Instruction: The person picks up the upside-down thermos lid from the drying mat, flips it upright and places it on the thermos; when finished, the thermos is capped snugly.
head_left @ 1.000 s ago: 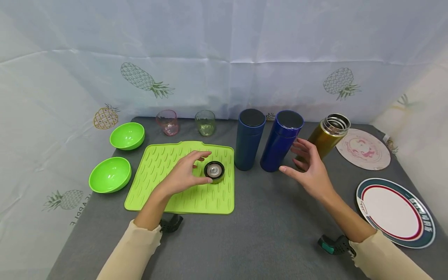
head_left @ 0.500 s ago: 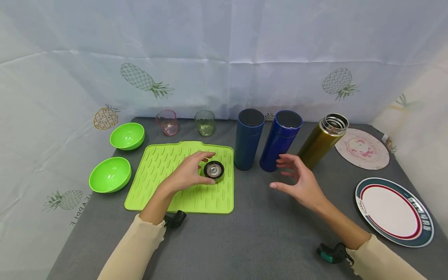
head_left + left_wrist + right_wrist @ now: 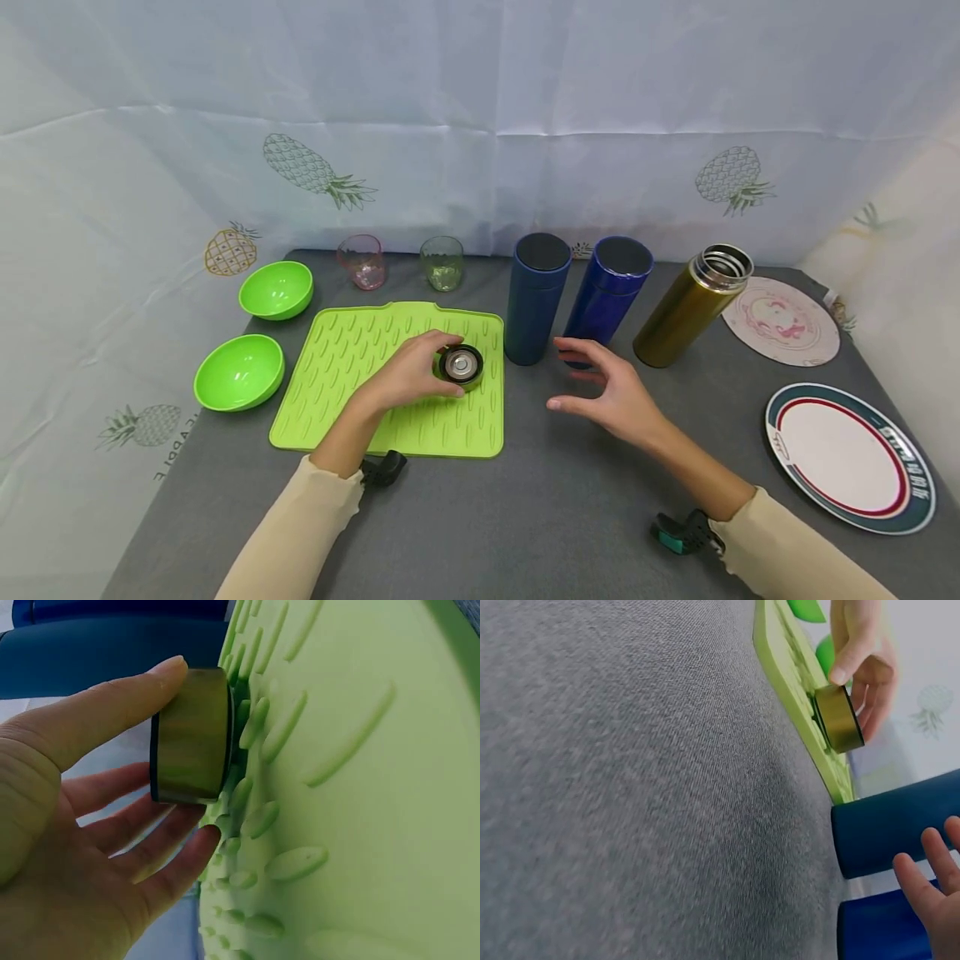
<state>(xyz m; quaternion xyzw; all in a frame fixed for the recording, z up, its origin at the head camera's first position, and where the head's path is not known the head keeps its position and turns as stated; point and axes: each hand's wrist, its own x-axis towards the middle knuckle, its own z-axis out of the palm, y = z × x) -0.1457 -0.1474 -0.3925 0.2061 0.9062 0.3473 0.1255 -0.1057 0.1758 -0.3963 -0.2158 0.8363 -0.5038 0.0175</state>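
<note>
A gold lid (image 3: 461, 367) with a black rim and its inside facing up lies on the green ridged mat (image 3: 390, 429). My left hand (image 3: 411, 373) holds its sides; in the left wrist view the thumb is at the near side of the lid (image 3: 193, 735) and the fingers reach behind it. My right hand (image 3: 611, 396) holds nothing, fingers spread, in front of the bright blue bottle (image 3: 603, 304), whose base it partly hides. Beside it stands a dark blue bottle (image 3: 534, 312). A gold bottle (image 3: 678, 321) with an uncapped steel mouth stands farther right.
Two green bowls (image 3: 240, 375) sit left of the mat. Behind it stand a pink glass (image 3: 363, 265) and a green glass (image 3: 442, 267). At the right lie a pink-patterned round mat (image 3: 783, 321) and a white plate (image 3: 840, 454) with a dark rim.
My right hand has moved left, away from the gold bottle and across the front of the bright blue one. My left hand has moved slightly right and closed in on the lid.
</note>
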